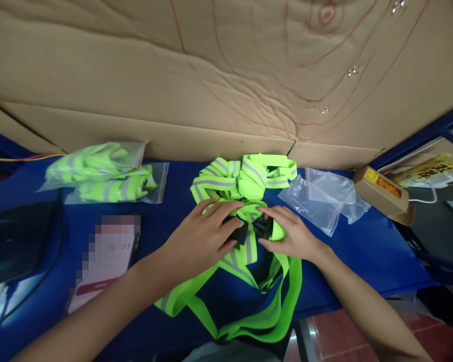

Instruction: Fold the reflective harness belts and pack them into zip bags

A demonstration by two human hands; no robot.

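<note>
A neon-green strap with a silver-grey reflective stripe [266, 319] lies loosely looped on the blue table, its lower loop near the front edge. My left hand [207, 229] is closed around a black piece [240, 233] on the strap, the thumb below it and fingers above. Close beside it, my right hand [290, 234] grips a black plastic buckle [263, 228] between thumb and fingers. A small gap separates the two black parts. Just beyond both hands sits a heap of more green reflective straps [245, 178].
Bagged green straps [94, 168] lie at the back left, above a phone [109, 261] and a black device [20, 244]. Flat clear plastic bags [320, 198] and a cardboard box [381, 193] sit on the right. A cardboard panel [136, 75] rises behind the blue table [381, 256].
</note>
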